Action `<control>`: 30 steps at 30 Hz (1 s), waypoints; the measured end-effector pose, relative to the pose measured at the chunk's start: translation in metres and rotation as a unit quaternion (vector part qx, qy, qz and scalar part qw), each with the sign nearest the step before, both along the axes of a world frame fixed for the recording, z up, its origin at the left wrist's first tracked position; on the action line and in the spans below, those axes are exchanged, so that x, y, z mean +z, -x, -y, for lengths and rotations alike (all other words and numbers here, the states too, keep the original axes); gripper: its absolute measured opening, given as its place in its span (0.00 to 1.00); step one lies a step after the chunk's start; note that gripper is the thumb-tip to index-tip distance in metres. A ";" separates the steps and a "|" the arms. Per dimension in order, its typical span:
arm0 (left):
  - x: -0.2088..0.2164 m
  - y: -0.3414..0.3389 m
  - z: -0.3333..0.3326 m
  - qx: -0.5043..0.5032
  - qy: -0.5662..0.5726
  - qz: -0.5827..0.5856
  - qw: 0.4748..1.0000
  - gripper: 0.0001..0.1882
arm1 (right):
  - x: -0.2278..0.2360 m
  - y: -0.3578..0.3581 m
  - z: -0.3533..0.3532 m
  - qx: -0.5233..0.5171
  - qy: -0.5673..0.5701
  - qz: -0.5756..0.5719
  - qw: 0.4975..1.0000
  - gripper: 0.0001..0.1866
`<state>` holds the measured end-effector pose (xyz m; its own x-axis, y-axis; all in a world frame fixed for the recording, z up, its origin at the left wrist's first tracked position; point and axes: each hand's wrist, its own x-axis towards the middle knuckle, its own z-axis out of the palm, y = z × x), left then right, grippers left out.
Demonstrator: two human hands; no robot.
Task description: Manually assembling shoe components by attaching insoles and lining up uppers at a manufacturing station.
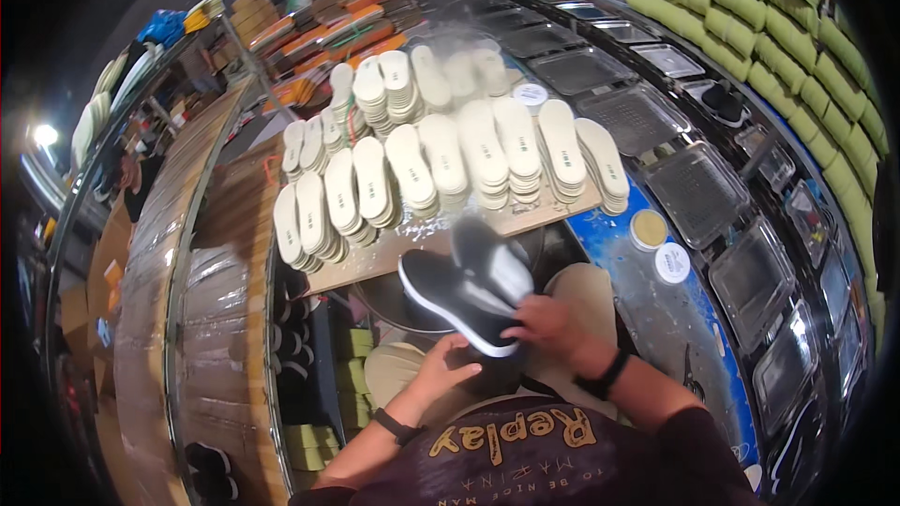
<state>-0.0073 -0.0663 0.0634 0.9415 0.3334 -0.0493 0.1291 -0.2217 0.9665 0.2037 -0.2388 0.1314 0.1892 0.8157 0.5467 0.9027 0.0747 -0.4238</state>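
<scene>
A pair of black shoes with white soles is in front of me. The nearer shoe (441,289) is tilted, its toe pointing up and left. The other shoe (476,245) is smeared by motion and overlaps it. My right hand (553,330) is closed at the heel ends of the shoes, with its fingertips on the nearer one. Below that shoe's sole edge, my left hand (433,377) has its thumb and fingers apart. Its fingertips are close to the sole; whether they touch is unclear. Past the shoes, several stacks of cream insoles (410,173) stand on a board (375,262).
On my right, a blue-edged bench (670,337) carries a round tin (649,229) and a white lid (672,263). Metal trays (698,189) line a rack beyond it, with green bundles (797,47) stacked behind. To my left runs a plastic-wrapped wooden shelf (220,319). Dark shoes (211,468) lie lower left.
</scene>
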 end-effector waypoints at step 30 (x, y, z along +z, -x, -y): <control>0.038 -0.036 0.013 0.149 0.549 -0.187 0.801 0.17 | -0.017 -0.057 0.229 -0.495 0.433 -0.098 0.747 0.09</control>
<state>0.0287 -0.0796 0.1014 0.6795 0.1033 -0.7264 0.3438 0.8298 0.4396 0.2607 -0.4680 0.1140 0.9414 0.2534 -0.2226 0.2468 -0.9674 -0.0575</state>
